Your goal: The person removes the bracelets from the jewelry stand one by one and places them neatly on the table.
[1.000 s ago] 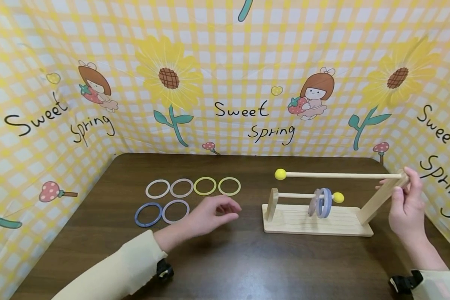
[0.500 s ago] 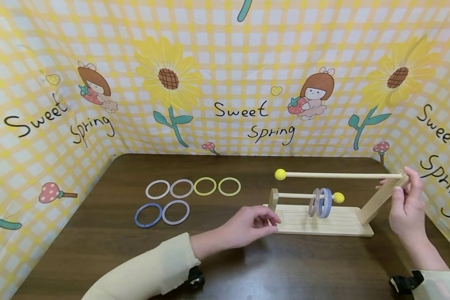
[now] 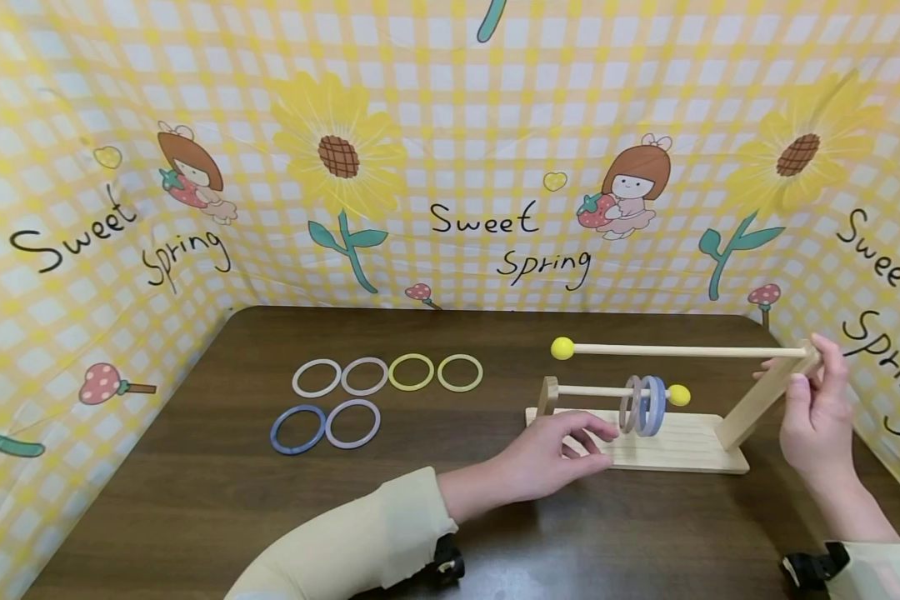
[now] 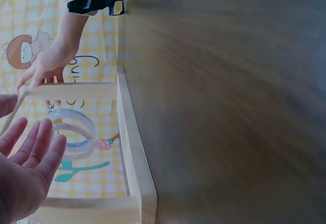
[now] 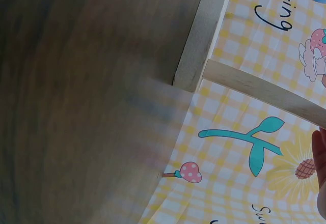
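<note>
My right hand (image 3: pixel 817 421) grips the top of the tall slanted upright (image 3: pixel 757 404) of a wooden ring stand. My left hand (image 3: pixel 547 454) is over the near left part of the stand's base (image 3: pixel 682 454), fingers loosely bent and holding nothing. Its fingertips are just left of several rings (image 3: pixel 651 407), blue and pale purple, hanging on the lower rod (image 3: pixel 588 391). In the left wrist view, the fingers (image 4: pixel 43 147) spread beside these rings. Above runs the upper rod (image 3: pixel 675 351), bare, with a yellow ball (image 3: pixel 562 348) on its left end.
On the table's left lie two rows of loose rings: a white ring (image 3: pixel 295 383), a pinkish ring (image 3: pixel 344 383) and two yellow rings behind, a blue ring (image 3: pixel 274 435) and a lilac ring (image 3: pixel 330 432) in front. A checked cloth (image 3: pixel 465 150) encloses the brown table (image 3: pixel 195 517).
My left hand has moved right, from beside the loose rings to in front of the stand, close to the hanging rings. My right hand has stayed on the upright.
</note>
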The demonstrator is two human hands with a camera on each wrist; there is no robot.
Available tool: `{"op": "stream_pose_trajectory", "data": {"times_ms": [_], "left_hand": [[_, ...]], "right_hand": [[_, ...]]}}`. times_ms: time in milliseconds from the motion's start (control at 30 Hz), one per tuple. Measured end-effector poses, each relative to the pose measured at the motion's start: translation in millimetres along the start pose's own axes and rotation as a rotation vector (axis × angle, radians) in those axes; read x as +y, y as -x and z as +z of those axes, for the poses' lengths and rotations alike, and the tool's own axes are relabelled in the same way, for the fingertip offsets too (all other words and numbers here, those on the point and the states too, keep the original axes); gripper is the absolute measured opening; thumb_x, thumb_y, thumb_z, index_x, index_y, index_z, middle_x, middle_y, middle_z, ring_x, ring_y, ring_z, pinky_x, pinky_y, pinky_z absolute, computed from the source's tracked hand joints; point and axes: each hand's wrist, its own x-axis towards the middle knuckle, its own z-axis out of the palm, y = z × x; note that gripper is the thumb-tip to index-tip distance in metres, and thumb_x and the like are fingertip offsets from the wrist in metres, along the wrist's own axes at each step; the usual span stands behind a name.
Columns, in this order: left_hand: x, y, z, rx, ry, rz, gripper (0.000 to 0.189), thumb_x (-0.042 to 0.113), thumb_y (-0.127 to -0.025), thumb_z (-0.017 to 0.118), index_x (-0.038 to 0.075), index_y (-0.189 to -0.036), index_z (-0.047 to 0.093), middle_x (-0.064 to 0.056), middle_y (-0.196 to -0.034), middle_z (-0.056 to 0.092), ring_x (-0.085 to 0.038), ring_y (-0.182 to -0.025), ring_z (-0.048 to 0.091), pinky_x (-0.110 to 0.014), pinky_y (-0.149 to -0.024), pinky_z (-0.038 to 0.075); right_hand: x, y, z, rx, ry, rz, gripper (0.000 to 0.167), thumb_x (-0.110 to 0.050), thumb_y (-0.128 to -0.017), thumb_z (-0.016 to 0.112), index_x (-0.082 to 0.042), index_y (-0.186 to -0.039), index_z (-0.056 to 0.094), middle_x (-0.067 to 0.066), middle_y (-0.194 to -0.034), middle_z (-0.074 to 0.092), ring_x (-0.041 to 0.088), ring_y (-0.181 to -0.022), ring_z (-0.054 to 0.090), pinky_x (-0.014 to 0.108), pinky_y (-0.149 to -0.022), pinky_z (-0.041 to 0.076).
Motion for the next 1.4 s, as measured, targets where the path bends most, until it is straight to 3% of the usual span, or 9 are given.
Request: {"op": "stream_pose_trajectory", "data": {"times_ms": [333, 667, 933, 1400], "left_hand": [[7.1, -21.3, 16.0, 0.040, 0.062, 0.004, 0.026, 0.007, -0.091, 0.068, 0.003, -0.117, 0.064, -0.005, -0.112, 0.067, 0.003, -0.086, 0.059, -0.015, -0.074, 0.051], [11.1, -32.6, 37.6, -0.003, 0.078, -0.036, 0.031, 0.012, -0.092, 0.068, 0.009, -0.123, 0.062, 0.005, -0.118, 0.066, 0.009, -0.086, 0.057, -0.012, -0.074, 0.049], [5.2, -36.3, 45.6, 0.039, 0.024, -0.059, 0.031, 0.013, -0.091, 0.069, 0.010, -0.122, 0.064, 0.006, -0.115, 0.066, 0.010, -0.083, 0.058, -0.010, -0.071, 0.048], [-7.3, -32.0, 44.2, 0.125, -0.005, -0.095, 0.031, 0.012, -0.090, 0.071, 0.012, -0.121, 0.065, -0.001, -0.114, 0.067, 0.007, -0.082, 0.059, -0.012, -0.064, 0.049]], "right_hand": [[1, -1.6, 0, 0.000, 0.006, -0.004, 0.036, 0.004, -0.101, 0.033, 0.011, -0.135, 0.023, -0.013, -0.104, 0.058, -0.001, -0.092, 0.060, 0.010, -0.077, 0.043], [1, -0.4, -1, 0.004, 0.009, 0.006, 0.037, 0.005, -0.100, 0.031, 0.010, -0.135, 0.023, -0.014, -0.104, 0.058, -0.001, -0.092, 0.059, 0.010, -0.077, 0.043], [1, 1.0, -1, 0.013, 0.001, -0.001, 0.037, 0.005, -0.100, 0.032, 0.011, -0.135, 0.022, -0.014, -0.104, 0.058, -0.001, -0.092, 0.060, 0.010, -0.077, 0.043], [1, 0.1, 0, 0.007, -0.005, 0.006, 0.037, 0.005, -0.100, 0.032, 0.011, -0.135, 0.022, -0.012, -0.104, 0.058, 0.000, -0.092, 0.059, 0.011, -0.077, 0.043]]}}
